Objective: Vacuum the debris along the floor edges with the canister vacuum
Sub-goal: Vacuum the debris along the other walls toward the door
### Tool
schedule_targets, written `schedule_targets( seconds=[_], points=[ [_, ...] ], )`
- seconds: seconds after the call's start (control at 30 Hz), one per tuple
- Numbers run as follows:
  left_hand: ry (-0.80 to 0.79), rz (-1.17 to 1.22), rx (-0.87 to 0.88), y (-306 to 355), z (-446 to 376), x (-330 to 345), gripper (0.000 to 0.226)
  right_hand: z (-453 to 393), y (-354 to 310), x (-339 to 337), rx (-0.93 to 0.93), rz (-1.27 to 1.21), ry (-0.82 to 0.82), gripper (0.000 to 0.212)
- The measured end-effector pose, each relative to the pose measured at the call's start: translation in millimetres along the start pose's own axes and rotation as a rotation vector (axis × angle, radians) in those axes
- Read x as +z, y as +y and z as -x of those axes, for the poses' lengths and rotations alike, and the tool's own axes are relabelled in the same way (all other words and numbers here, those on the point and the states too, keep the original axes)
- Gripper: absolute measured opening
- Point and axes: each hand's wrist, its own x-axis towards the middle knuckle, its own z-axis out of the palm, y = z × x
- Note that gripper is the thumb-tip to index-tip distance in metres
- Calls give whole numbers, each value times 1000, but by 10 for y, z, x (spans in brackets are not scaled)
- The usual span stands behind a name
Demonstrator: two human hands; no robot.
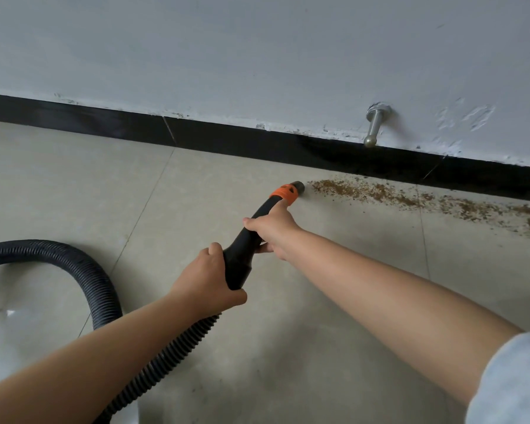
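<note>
A black vacuum nozzle point(245, 243) with an orange collar point(284, 194) points at the floor edge. Its open tip sits right at the left end of a brown debris trail point(410, 198). That trail runs rightward along the black baseboard point(257, 145). My right hand point(274, 232) grips the nozzle just behind the orange collar. My left hand point(207, 280) holds the wider rear part, where the ribbed black hose point(83, 264) joins. The hose loops off to the left and back under my left arm. The canister itself is out of view.
A metal door stopper point(375, 123) sticks out of the white wall above the baseboard, just over the debris. Beige floor tiles point(74, 185) with thin grout lines spread left and toward me. A glossy pale patch point(3, 325) lies at the lower left.
</note>
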Motion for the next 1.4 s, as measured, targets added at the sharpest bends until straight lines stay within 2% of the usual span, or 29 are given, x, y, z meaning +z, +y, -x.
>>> schedule_targets(
  seconds=[0.27, 0.7, 1.4],
  points=[
    [-71, -35, 44, -44, 133, -9, 42, 102, 200, -18, -7, 72, 15, 94],
    [-83, -5, 71, 133, 140, 27, 41, 71, 217, -154, 23, 32, 69, 92],
    [15, 70, -6, 422, -238, -37, 42, -137, -205, -357, -37, 79, -3, 87]
  ],
)
